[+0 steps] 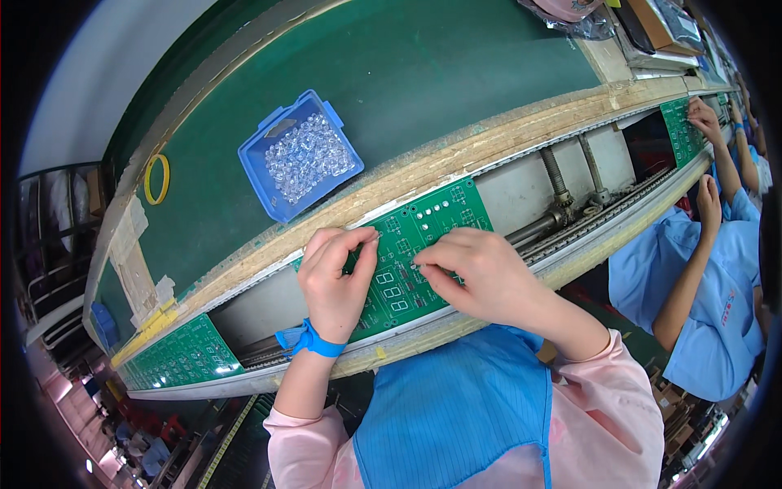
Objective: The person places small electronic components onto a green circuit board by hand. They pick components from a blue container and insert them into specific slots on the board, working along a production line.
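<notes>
The green board lies right under both hands, in the track in front of the person's body, and its long axis slants with the track, from lower left to upper right. The left hand covers the board's left part, its fingertips over the far half, near the wooden strip. The right hand reaches in from the right, with its fingertips near the middle of the board, pointing left toward the other hand; the two sets of fingertips are near each other but apart. Both grips are narrow: on each hand the thumb and forefinger come almost together, yet whether a small part sits between them, or whether they touch the board, I cannot tell. Between and just below the fingertips show the white digit outlines, nearer the body, while a cluster of pale parts stands on the board's far side, beyond the right hand's fingertips. The blue tray, full of loose clear pieces, sits tilted in view on the green table, past the wooden strip and up to the left of the board. Of the two hands, the left is clearly nearer to it; the right hand has the left hand's fingers and part of the board between itself and the tray.
</notes>
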Available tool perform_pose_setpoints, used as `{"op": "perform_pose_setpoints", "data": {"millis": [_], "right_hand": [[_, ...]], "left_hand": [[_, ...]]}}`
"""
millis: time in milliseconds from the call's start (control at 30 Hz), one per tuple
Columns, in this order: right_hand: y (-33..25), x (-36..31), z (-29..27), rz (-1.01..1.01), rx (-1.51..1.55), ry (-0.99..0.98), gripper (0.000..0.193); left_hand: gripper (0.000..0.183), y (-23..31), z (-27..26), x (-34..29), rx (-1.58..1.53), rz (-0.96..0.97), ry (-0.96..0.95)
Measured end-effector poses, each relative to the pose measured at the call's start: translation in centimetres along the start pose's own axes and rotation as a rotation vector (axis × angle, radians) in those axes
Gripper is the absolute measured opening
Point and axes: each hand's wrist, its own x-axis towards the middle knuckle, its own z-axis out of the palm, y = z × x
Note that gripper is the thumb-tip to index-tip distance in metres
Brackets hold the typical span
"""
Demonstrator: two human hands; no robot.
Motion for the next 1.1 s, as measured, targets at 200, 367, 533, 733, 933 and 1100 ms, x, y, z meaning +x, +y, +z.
{"op": "perform_pose_setpoints", "data": {"millis": [200,367,533,733,933,1100], "right_hand": [[0.4,-0.8,1.3,-0.024,-0.002,0.041,0.010],[0.2,-1.0,1.8,-0.001,-0.071,0.082,0.008],[0.4,-1.1,0.6,0.018,-0.104,0.102,0.006],[1.2,-1.2,-2.1,0.075,-0.054,0.075,0.009],[0.2,0.9,-3.4,0.090,0.254,-0.032,0.015],[0.7,1.6,-3.2,0.103,0.306,-0.077,0.023]], "left_hand": [[0.021,0.6,-0.3,0.9,0.080,0.077,-0.072],[0.024,1.2,0.0,1.2,0.120,0.089,-0.099],[0.026,1.7,0.4,1.0,0.120,0.084,-0.072],[0.024,3.7,-2.6,4.1,0.236,0.235,0.010],[0.017,0.0,-2.8,9.1,0.775,0.179,0.026],[0.011,-0.2,-2.3,9.3,0.827,0.100,-0.040]]}}
